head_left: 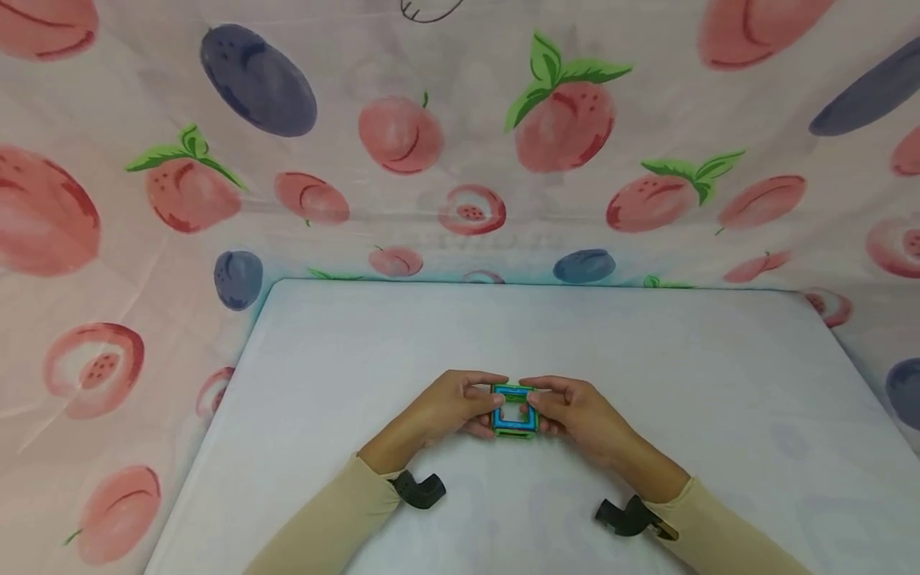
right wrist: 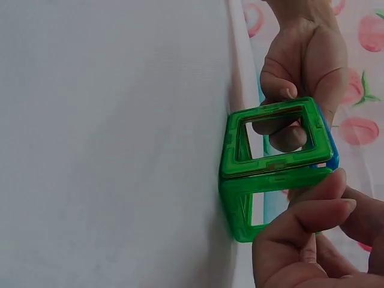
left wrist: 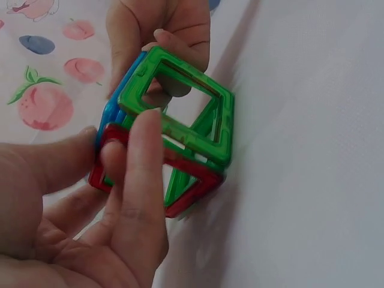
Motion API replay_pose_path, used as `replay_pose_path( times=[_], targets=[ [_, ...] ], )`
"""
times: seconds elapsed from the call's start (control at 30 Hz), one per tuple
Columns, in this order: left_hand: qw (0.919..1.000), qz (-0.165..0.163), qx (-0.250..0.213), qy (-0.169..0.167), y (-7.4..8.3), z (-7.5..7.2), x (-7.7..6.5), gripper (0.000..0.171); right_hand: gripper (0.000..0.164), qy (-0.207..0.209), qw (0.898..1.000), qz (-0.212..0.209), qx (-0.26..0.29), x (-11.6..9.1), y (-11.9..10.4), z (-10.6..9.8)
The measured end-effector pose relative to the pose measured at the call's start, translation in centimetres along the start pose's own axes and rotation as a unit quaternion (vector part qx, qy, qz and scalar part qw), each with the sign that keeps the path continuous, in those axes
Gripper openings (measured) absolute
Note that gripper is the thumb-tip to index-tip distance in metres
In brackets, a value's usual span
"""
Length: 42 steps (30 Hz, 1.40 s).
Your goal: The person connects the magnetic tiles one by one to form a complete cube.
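Note:
A small cube of magnetic square tiles [head_left: 514,411] stands on the white table [head_left: 647,383], near its front middle. Its top tile is blue in the head view. The left wrist view shows green tiles [left wrist: 180,114], a red tile [left wrist: 186,180] and a blue one [left wrist: 111,108]. My left hand [head_left: 467,403] pinches the cube's left side with thumb and fingers [left wrist: 141,162]. On the opposite side my right hand [head_left: 564,403] grips it, fingertips [right wrist: 312,219] on a green tile [right wrist: 276,162]. The cube's underside is hidden.
A cloth printed with peaches and plums [head_left: 402,136] hangs behind the table and drapes down both sides. The table's left edge [head_left: 216,431] and far edge [head_left: 532,283] show. Black camera mounts [head_left: 420,489] sit at both wrists.

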<state>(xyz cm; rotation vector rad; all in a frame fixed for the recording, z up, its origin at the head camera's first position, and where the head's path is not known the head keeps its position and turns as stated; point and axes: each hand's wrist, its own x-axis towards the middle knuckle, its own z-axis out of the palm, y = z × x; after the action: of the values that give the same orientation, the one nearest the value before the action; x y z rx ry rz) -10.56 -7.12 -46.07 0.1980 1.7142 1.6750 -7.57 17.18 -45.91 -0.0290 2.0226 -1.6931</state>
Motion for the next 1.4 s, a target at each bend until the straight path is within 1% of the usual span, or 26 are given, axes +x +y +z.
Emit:
replay_pose_path(
  times=[0.13,0.23,0.4,0.63,0.83,0.93,1.03,1.1,1.23,1.4],
  targets=[
    [0.9999,-0.002,0.013,-0.011,-0.2,-0.2,-0.1,0.046,0.05,0.005,1.0,-0.005,-0.024,-0.1,0.0,0.2],
    [0.9998,0.004,0.012,-0.013,-0.4,-0.1,-0.1,0.046,0.05,0.015,1.0,-0.005,-0.023,0.0,0.2,0.3],
    [0.9997,0.017,0.014,0.003,-0.3,0.1,0.1,0.049,0.046,0.034,0.999,-0.013,-0.02,0.0,0.2,0.5],
    [0.9992,0.022,0.021,0.025,-0.3,0.3,0.2,0.051,0.045,0.051,0.998,-0.017,-0.03,0.1,0.1,0.9],
    [0.9992,0.018,0.021,0.028,-0.6,0.5,0.2,0.051,0.044,0.074,0.996,-0.013,-0.056,-0.3,-0.1,1.4],
    [0.9993,0.012,0.021,0.027,-0.7,0.4,0.3,0.046,0.041,0.075,0.995,-0.007,-0.063,-0.3,-0.1,1.2],
    [0.9995,0.006,0.016,0.027,-0.7,0.3,0.5,0.038,0.039,0.073,0.996,0.0,-0.059,0.0,0.0,0.7],
    [0.9995,0.003,0.01,0.03,-0.8,0.2,0.6,0.036,0.039,0.069,0.996,-0.004,-0.05,0.1,0.0,0.5],
    [0.9991,0.007,-0.012,0.041,-1.1,0.3,0.9,0.035,0.037,0.072,0.996,-0.012,-0.059,0.3,0.2,0.5],
    [0.998,0.008,-0.039,0.048,-1.2,0.6,0.9,0.035,0.034,0.091,0.993,-0.024,-0.071,0.1,0.3,0.8]
  ],
)
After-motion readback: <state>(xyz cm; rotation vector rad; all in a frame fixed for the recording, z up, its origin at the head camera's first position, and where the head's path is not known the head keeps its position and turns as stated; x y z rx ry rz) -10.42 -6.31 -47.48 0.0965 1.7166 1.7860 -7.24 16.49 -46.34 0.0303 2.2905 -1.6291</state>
